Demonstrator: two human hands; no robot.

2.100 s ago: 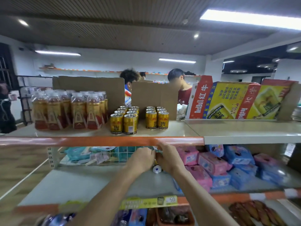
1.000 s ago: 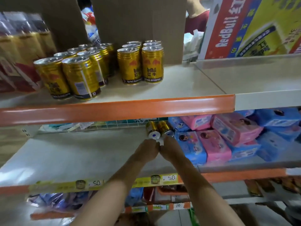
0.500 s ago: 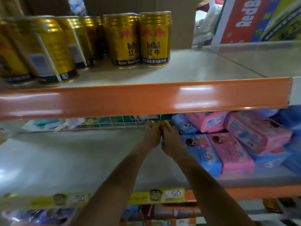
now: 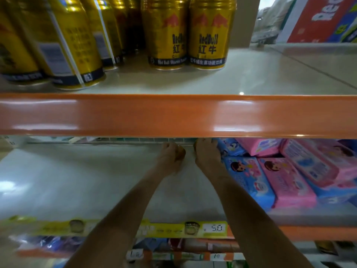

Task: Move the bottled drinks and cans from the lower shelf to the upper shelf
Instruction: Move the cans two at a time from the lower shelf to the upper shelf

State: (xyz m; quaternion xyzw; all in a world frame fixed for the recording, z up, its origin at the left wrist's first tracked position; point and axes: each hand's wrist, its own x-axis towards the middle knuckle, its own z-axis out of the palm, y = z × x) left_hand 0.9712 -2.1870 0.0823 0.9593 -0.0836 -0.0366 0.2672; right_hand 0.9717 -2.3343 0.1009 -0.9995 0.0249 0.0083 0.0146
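Both my arms reach deep into the lower shelf. My left hand is closed around a gold can, of which only a sliver shows. My right hand is curled at the back beside the blue packs; a gold edge of a second can peeks out at its fingers. On the upper shelf stand several gold Red Bull cans, two in front and a row at the left.
The upper shelf's orange front strip hides the back of the lower shelf. Pink and blue packs fill the lower shelf's right side. A Red Bull carton stands on the upper shelf at right. A yellow price strip edges the lower shelf.
The view has dropped and moved closer to the shelves. My hands have pushed further back and closed over the two cans, which are now almost hidden.
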